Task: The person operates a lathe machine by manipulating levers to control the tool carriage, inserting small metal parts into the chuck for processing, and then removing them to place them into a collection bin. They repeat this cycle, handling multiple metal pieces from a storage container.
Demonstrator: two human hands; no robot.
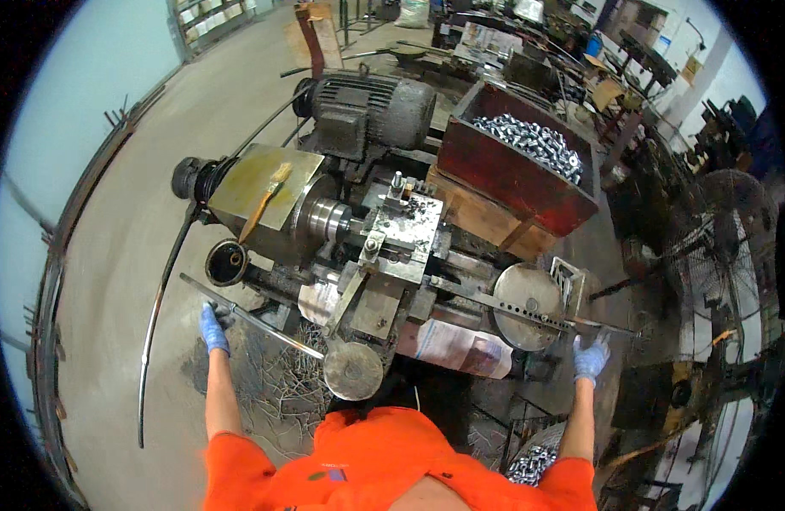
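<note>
My left hand, in a blue glove, is just below a long metal lever rod at the left of a small lathe-like machine. Its fingers look extended and apart, with no grip on the rod visible. At the right, my gloved right hand has its fingers spread, close below a thin rod beside a round metal disc. Between the hands stand the machine's tool slide and its chuck. Another round disc is nearest my body.
A brush lies on the headstock cover, above a round cup. Behind is an electric motor. A red bin holds small shiny metal parts. Metal shavings litter the floor. A fan stands at the right.
</note>
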